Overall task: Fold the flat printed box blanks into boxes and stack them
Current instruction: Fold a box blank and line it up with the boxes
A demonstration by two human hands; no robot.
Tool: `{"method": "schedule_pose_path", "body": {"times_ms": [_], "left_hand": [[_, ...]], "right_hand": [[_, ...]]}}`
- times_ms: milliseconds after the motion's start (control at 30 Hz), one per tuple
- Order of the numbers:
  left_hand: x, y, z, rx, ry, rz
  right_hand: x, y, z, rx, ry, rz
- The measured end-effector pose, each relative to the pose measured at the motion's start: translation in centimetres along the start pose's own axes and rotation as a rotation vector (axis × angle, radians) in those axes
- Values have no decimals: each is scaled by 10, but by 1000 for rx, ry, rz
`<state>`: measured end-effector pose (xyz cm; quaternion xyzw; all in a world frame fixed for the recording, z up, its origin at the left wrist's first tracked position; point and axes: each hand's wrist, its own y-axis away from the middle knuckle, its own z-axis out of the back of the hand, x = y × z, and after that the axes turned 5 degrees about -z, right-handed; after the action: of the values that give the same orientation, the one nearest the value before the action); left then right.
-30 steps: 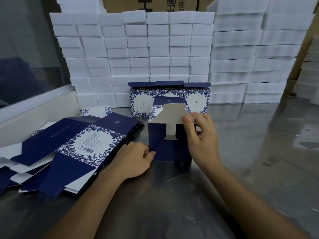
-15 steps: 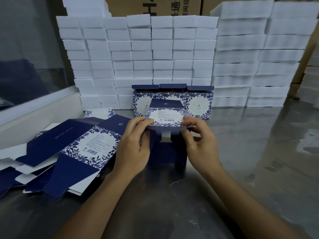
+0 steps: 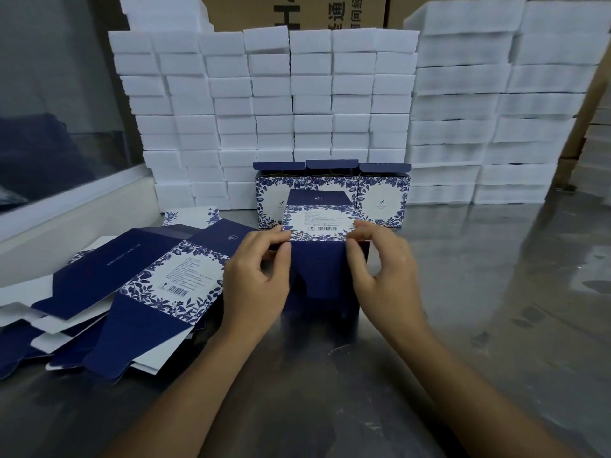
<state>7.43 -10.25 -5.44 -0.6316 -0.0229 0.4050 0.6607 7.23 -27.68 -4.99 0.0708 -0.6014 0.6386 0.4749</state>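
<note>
Both hands (image 3: 322, 276) pinching box (image 3: 319, 259)

Dim, cool light from overhead leaves broad pale glare and smeared reflections on the steel table (image 3: 496, 292) right of the hands, soft shadows beneath the forearms, slightly blown-out white foam blocks (image 3: 297, 94) behind it, wide-angle bending toward the edges, and a soft overall image.

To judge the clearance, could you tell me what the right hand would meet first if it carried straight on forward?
Probably the right hand would meet the finished boxes standing just behind the box it holds; depth is unclear.
</note>
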Motion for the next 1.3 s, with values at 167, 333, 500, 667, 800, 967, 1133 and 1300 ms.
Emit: {"method": "schedule_pose_path", "body": {"times_ms": [167, 333, 500, 667, 800, 967, 1133, 1300], "left_hand": [[-9, 1, -10, -2, -41, -79], [-14, 1, -11, -13, -64, -82], [-16, -1, -13, -11, -102, -92], [-10, -2, -8, -16, -103, -93], [-6, -3, -6, -28, -103, -95], [-6, -3, -7, -26, -97, -101], [-4, -3, -5, -26, -76, -97], [-4, -3, -5, -24, -68, -76]], "right_hand": [[8, 4, -11, -49, 277, 159], [17, 6, -23, -50, 289, 161], [17, 2, -22, -57, 308, 166], [8, 1, -17, -63, 231, 199], [-5, -4, -10, -78, 143, 228], [-5, -9, -12, -94, 183, 241], [-5, -4, -12, -94, 119, 222], [-14, -7, -5, -54, -53, 28]]}}
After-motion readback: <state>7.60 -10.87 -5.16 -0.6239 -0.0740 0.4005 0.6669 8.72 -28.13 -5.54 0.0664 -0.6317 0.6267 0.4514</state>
